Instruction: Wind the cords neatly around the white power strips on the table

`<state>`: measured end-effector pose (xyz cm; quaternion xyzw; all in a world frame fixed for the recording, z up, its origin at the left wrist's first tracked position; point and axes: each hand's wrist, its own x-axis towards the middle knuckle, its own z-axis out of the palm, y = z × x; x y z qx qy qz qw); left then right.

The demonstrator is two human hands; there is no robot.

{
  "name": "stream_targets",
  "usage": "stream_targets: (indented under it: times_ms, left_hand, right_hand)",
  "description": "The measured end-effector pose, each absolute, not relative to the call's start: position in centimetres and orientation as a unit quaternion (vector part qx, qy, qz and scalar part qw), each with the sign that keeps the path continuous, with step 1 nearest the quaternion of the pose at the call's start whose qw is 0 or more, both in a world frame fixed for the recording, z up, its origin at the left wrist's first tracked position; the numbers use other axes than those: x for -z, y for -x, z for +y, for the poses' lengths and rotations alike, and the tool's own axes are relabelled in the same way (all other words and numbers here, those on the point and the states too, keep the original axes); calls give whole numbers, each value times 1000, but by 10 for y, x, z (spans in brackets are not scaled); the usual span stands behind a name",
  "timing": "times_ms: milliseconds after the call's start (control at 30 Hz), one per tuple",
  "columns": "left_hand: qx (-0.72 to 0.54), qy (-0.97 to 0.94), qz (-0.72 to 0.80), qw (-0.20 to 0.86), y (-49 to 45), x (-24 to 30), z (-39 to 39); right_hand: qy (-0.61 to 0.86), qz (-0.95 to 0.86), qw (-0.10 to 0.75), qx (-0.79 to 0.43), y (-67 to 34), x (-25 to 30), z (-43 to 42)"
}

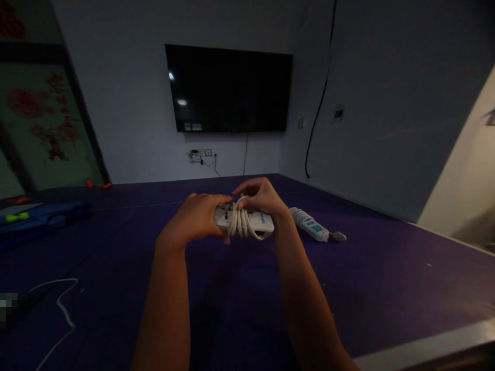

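Purple floor [386,268], wide to either side; pale edge strip [425,344] low at right, back wall [135,113] well beyond. Near the right hand [263,198], just outward: second power strip [315,228], cord-wrapped. White cable [64,305] loose at far left. White power strip [263,221] between both hands, cord [242,224] looped around its middle. Left hand [197,216] gripping its left end; right fingers pinching cord atop the loops.

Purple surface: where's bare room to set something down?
Widest: purple surface between right forearm, second power strip and pale edge, bar tiny specks. Smaller, dim: between left forearm and white cable. Crowded: far left, around blue cloth; also beside the right wrist, where that strip lies.
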<state>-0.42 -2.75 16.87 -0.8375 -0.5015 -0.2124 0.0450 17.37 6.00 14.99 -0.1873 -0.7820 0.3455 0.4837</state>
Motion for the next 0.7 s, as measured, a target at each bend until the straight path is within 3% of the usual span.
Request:
stream_targets:
  times_ms: [300,433,700]
  left_hand:
    - [218,839,-498,30,-3,-169,-30]
    - [217,849,-482,18,-7,-171,-33]
    - [245,875,-418,13,-11,-170,-36]
  right_hand:
    - [111,-762,435,-466,-168,-134,86]
    - [95,-762,456,-450,-165,-126,83]
    - [197,-778,466,-371,-158,-117,48]
